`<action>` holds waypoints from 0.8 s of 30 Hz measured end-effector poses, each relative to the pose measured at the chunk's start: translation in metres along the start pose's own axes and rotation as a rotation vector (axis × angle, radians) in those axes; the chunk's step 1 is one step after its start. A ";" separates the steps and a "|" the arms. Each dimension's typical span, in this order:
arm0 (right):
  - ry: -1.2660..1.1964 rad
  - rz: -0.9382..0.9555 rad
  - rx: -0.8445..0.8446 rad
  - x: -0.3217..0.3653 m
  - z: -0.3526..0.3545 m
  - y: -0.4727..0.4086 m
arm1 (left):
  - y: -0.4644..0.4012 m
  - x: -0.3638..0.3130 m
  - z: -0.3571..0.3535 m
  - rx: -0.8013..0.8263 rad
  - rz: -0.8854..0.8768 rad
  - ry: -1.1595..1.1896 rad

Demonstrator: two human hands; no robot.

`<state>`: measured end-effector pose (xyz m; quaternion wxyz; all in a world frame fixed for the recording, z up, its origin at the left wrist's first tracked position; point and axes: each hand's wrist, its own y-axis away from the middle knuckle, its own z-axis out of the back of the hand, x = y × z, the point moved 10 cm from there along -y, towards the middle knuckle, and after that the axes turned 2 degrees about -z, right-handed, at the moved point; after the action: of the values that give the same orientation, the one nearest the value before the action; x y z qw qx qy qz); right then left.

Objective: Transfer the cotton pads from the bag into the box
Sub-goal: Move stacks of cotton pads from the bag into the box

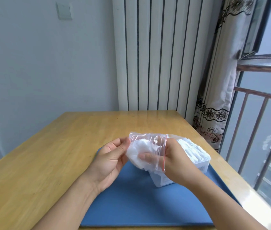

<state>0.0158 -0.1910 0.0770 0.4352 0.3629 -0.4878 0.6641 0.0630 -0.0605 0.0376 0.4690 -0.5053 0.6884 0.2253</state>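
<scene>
A clear plastic zip bag (154,140) with a red seal strip hangs above the blue mat, holding a stack of white cotton pads (138,151). My left hand (110,161) pinches the bag's left edge with its fingertips. My right hand (172,156) has its fingers inside the bag's opening, curled on the pads, seen through the plastic. Behind and below the bag stands a white plastic box (197,161) with several cotton pads standing in it.
The blue mat (139,201) lies on a wooden table (51,155). The table's right edge runs beside a window railing (260,123) and a patterned curtain (217,100). A white radiator (158,55) stands behind the table.
</scene>
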 end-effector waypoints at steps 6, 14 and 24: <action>0.249 0.011 -0.006 -0.007 0.002 -0.003 | 0.002 0.008 0.007 -0.129 -0.019 -0.092; 0.122 0.035 -0.063 0.000 0.007 -0.001 | 0.005 -0.006 0.002 -0.144 -0.084 -0.069; -0.159 0.038 -0.149 -0.001 0.025 -0.005 | 0.000 -0.014 0.035 -0.379 -0.188 -0.021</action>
<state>0.0222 -0.2150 0.0845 0.4084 0.3716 -0.5755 0.6033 0.0785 -0.0262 0.0339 0.3916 -0.6440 0.5786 0.3115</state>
